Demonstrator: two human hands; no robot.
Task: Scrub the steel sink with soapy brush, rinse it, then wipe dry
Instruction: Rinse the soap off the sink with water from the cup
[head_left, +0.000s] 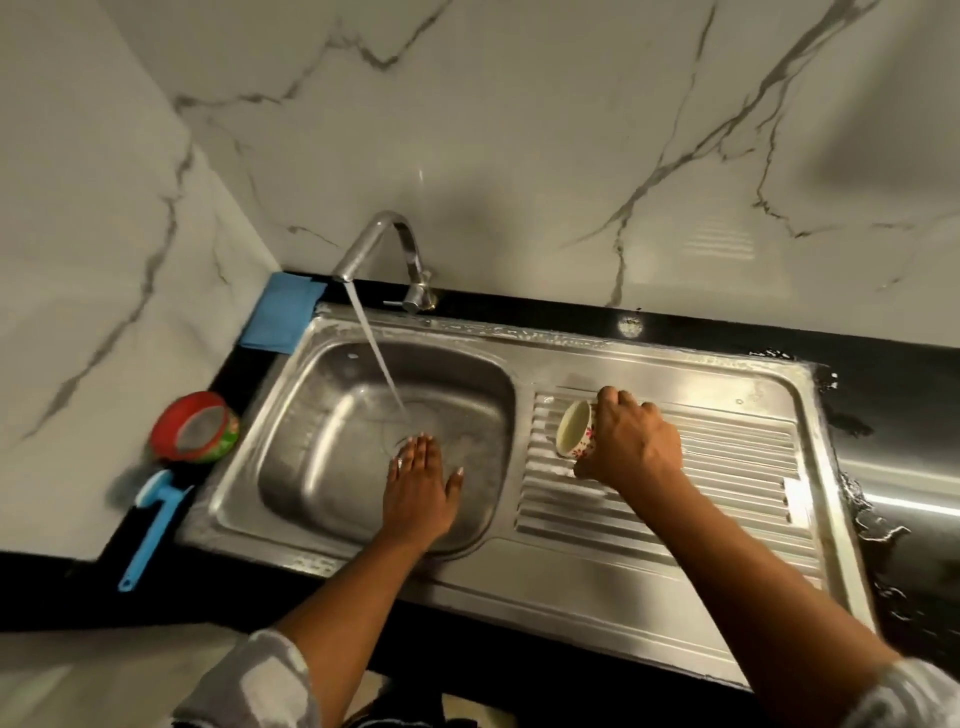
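Water runs from the chrome tap (387, 249) into the steel sink (322, 441), landing near the drain. My left hand (423, 486) lies flat with straight fingers on the basin floor, just in front of the stream. My right hand (631, 441) grips a small patterned cup (574, 428), tipped on its side with its mouth facing left, over the ribbed drainboard (727, 467). White soapy residue shows on the drainboard and along the sink's back rim. A blue brush (153, 519) lies on the black counter left of the sink.
A folded blue cloth (283, 312) sits at the back left corner. A red and green tub (195, 428) stands on the counter beside the brush. Water is splashed over the black counter (883, 519) to the right. Marble walls close in the back and the left.
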